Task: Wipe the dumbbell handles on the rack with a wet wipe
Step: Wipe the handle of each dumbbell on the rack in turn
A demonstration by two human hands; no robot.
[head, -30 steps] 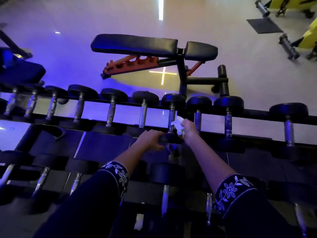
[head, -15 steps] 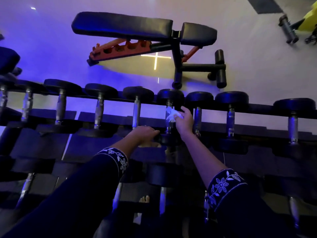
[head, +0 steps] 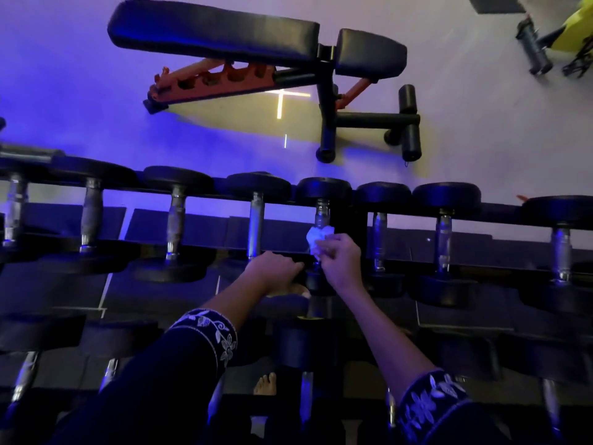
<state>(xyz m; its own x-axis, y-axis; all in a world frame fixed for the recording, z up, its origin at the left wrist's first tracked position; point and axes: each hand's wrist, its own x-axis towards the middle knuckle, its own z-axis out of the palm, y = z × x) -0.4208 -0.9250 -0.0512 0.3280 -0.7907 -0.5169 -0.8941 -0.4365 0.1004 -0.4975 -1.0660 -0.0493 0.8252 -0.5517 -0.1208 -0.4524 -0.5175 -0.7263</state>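
A row of black-headed dumbbells with metal handles lies across the top tier of the rack (head: 500,213). My right hand (head: 340,261) pinches a crumpled white wet wipe (head: 317,237) against the lower part of the middle dumbbell's handle (head: 322,211). My left hand (head: 272,273) grips the near head (head: 316,282) of that same dumbbell. Both forearms wear dark sleeves with white floral cuffs. The lower half of the handle is hidden behind the wipe and my fingers.
Neighbouring dumbbell handles stand at left (head: 255,229) and right (head: 379,240). A lower tier of dumbbells (head: 306,393) lies in shadow beneath my arms. Beyond the rack an adjustable bench (head: 224,33) stands on the pale floor; yellow equipment (head: 574,30) is at top right.
My right hand has slid the wipe down the handle toward me, so more of the upper handle shows. My left hand stays on the near head. The view has shifted to the right.
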